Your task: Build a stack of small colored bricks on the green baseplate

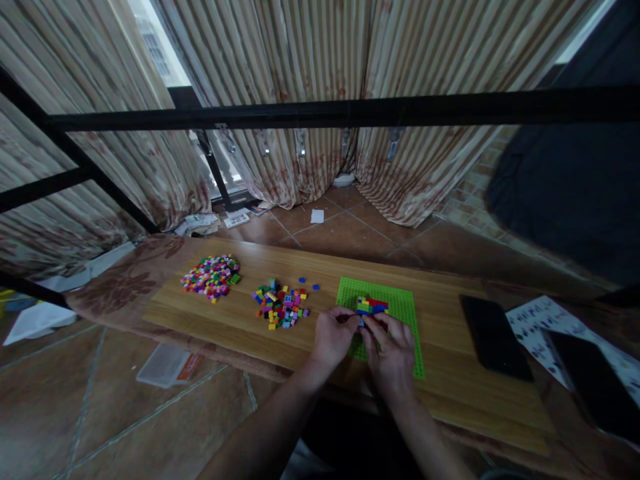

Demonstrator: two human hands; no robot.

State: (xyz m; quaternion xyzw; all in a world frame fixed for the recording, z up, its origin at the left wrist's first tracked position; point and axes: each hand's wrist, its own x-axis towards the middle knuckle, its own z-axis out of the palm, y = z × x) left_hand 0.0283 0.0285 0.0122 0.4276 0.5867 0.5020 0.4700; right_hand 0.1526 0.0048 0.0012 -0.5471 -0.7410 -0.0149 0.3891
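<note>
A green studded baseplate (405,300) lies on the wooden board, bearing a small build of red, blue, yellow and white toy bricks (369,306). Just on the near side of that build, my left hand (331,339) and my right hand (393,357) meet over the plate. Thumbs and fingertips of both are pinched around a small light blue brick (361,322), mostly covered by the fingers. Whether this brick touches the plate is hidden.
Left of the plate spreads a loose pile of mixed bricks (281,307), with a larger pile (211,276) farther left. Two blue bricks (315,287) lie apart. A black tablet-like slab (495,337) rests at right, beside a printed sheet (537,333). A black rail (320,113) crosses beyond.
</note>
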